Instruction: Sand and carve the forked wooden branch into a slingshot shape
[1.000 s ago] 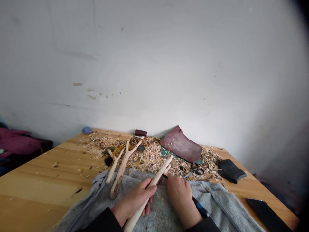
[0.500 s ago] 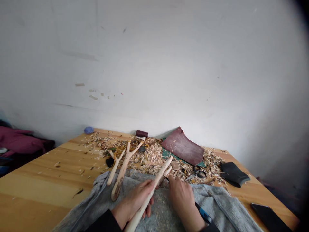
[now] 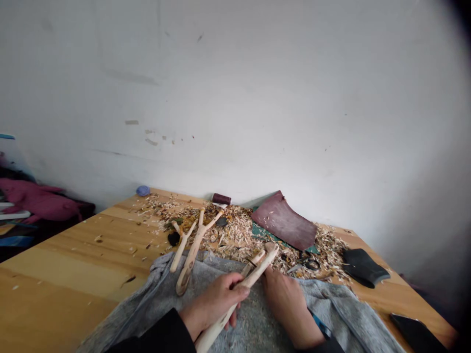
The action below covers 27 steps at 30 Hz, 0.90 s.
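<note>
Shavings (image 3: 235, 238) are lying on the tabletop (image 3: 81, 255) by the white wall (image 3: 235, 98). Left grip (image 3: 215, 306) is holding a forked stick (image 3: 253, 274), and right grip (image 3: 287, 309) is holding a blue-handled knife (image 3: 320, 326).

Soft, even light; dark, curved vignette at right

Head view swung left; the wooden table (image 3: 73, 255) sat further right in frame. Left hand (image 3: 215, 301) and its forked stick (image 3: 235, 299) shifted right, the stick's fork end tipping lower toward the right hand (image 3: 289, 311).
</note>
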Tool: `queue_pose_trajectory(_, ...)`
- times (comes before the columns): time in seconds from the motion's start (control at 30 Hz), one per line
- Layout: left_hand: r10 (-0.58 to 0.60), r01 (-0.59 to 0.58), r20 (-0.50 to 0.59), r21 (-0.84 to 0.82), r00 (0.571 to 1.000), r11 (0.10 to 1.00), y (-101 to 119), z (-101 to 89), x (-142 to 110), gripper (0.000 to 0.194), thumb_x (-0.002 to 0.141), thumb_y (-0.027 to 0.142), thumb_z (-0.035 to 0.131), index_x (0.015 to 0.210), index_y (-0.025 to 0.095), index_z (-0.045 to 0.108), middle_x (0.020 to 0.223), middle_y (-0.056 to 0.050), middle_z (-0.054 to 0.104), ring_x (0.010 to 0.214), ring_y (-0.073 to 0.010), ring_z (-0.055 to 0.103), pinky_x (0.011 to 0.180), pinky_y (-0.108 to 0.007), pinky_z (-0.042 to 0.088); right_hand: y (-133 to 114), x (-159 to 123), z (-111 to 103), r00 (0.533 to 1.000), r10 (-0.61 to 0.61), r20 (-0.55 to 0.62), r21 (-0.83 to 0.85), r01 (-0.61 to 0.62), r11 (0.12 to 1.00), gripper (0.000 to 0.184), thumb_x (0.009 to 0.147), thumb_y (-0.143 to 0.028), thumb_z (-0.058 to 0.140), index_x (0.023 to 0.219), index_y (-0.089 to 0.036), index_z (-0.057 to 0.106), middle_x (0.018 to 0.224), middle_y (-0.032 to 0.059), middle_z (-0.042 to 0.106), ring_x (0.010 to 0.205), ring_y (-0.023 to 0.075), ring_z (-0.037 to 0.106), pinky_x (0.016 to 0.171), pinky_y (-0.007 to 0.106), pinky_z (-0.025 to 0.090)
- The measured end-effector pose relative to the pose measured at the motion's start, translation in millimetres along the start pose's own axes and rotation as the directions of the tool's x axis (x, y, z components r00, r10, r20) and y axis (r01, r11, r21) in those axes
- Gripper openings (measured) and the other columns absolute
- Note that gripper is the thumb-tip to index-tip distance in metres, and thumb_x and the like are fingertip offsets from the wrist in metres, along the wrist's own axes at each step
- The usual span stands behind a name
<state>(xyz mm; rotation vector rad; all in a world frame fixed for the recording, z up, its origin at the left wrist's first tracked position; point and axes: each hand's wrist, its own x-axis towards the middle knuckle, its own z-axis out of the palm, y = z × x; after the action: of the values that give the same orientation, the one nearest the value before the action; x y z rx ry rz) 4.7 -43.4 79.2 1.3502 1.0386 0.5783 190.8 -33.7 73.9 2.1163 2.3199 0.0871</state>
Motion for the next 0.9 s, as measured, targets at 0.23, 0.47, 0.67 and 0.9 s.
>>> queue_pose_trajectory(0.23,0.009,-0.01,0.008,0.149,1.0,0.989,-8,-0.8,3,0.024,0.077,0.038,0.058,0.092,0.021,0.049,0.058,0.009,0.048,0.038,-0.0097,0.049,0.035,-0.019,0.036,-8,-4,-4,1.0,-0.006,-0.006,0.02,0.006,1.0,0.028,0.098,-0.024,0.037,0.101,-0.018,0.064,0.086,0.0116,0.072,0.08,0.0266,0.072,0.067,0.034,0.05)
queue_pose_trajectory(0.47,0.023,-0.017,-0.032,0.181,0.999,0.983,-11,2.4,1,0.02,0.077,0.032,0.055,0.093,0.02,0.052,0.06,0.007,0.049,0.037,-0.0087,0.048,0.034,-0.018,0.035,-9,-4,0,0.999,-0.036,0.01,-0.044,0.037,0.998,0.03,0.096,-0.018,0.037,0.099,-0.017,0.066,0.086,0.0123,0.071,0.081,0.0292,0.071,0.068,0.038,0.052)
queue_pose_trajectory(0.67,0.02,-0.011,-0.042,0.188,0.999,0.982,-6,3.2,-1,0.022,0.075,0.026,0.055,0.096,0.02,0.052,0.062,0.006,0.05,0.036,-0.0089,0.048,0.033,-0.017,0.034,-12,-2,-3,0.997,-0.024,0.067,-0.042,0.026,0.999,0.032,0.092,-0.01,0.036,0.096,-0.018,0.067,0.086,0.0109,0.072,0.082,0.0293,0.071,0.068,0.037,0.052)
queue_pose_trajectory(0.9,-0.029,0.028,-0.003,0.288,1.0,0.957,-3,-0.6,-2,0.032,0.074,0.02,0.053,0.106,0.021,0.051,0.061,0.005,0.05,0.036,-0.0109,0.048,0.035,-0.019,0.033,-21,-5,-2,0.999,0.008,0.038,-0.071,-0.005,0.997,0.034,0.09,-0.004,0.035,0.096,-0.015,0.066,0.083,0.011,0.071,0.078,0.0216,0.071,0.066,0.027,0.049)
